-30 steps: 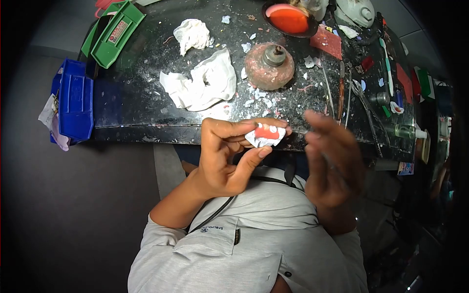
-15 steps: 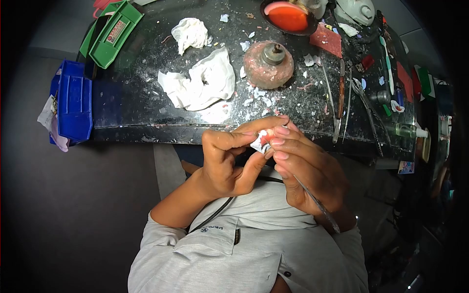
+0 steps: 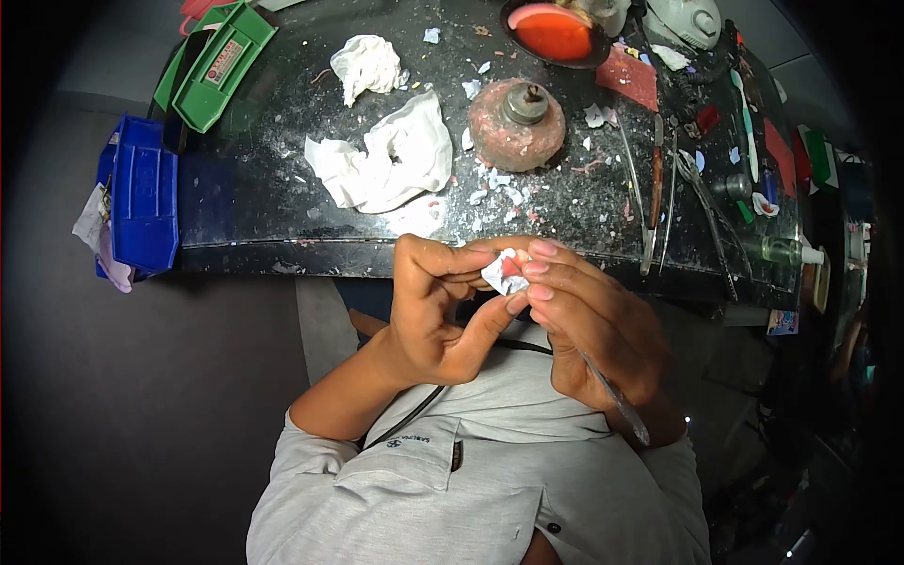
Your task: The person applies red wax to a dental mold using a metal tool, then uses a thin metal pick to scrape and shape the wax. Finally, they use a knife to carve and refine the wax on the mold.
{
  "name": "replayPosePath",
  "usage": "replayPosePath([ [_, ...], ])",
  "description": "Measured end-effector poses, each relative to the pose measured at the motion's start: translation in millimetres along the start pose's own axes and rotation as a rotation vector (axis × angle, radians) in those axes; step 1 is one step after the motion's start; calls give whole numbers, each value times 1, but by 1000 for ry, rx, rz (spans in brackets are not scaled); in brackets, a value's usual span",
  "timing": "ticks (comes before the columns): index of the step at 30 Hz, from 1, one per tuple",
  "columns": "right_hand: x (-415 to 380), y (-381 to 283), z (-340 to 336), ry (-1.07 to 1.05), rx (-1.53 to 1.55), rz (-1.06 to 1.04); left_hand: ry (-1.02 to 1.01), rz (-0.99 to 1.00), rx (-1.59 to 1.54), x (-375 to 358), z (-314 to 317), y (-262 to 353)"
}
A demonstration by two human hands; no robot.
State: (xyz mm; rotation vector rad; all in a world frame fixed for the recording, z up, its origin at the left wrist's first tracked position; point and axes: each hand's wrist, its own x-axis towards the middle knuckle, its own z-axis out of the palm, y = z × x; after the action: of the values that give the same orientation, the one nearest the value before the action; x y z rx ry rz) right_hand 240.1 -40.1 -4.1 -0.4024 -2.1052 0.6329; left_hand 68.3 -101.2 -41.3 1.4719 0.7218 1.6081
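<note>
A small white piece (image 3: 502,275), like plaster with a patch of pink wax on it, is pinched between the thumb and fingers of my left hand (image 3: 435,315). My right hand (image 3: 607,325) meets it from the other side, with fingertips against the pink patch. A slim metal hand tool (image 3: 619,402) is also gripped in my right hand. Its flattened end sticks out below the palm towards my shirt, and the other end is hidden by the fingers. Both hands are just off the front edge of the black worktable (image 3: 245,212).
Beyond my hands stands a pink-stained spirit burner (image 3: 518,127) among white chips. Crumpled white cloth (image 3: 405,160) lies left of it. A bowl of red wax (image 3: 556,36) is at the back. Several metal tools (image 3: 654,188) lie at right; blue (image 3: 146,202) and green (image 3: 224,66) bins at left.
The white piece has turned slightly between my fingers. My left fingers have drawn back a little from the far side, and the metal tool in my right hand has shifted its angle slightly.
</note>
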Motion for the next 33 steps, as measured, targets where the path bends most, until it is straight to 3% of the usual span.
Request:
replayPosePath([
  [20, 4, -1, -3, 53, 97, 75, 90, -118, -206, -4, 0, -1],
  [26, 3, 6, -12, 29, 171, 106, 63, -238, -322, 1, -7, 5],
  [29, 3, 9, -13, 36, 180, 101, 90, -352, -543, 4, -6, 8],
  [31, 1, 12, -13, 41, 199, 83, 122, -461, -859, 8, -4, 9],
  [33, -3, 17, -9, 84, 185, 51, 88, -480, -927, 9, -8, 6],
])
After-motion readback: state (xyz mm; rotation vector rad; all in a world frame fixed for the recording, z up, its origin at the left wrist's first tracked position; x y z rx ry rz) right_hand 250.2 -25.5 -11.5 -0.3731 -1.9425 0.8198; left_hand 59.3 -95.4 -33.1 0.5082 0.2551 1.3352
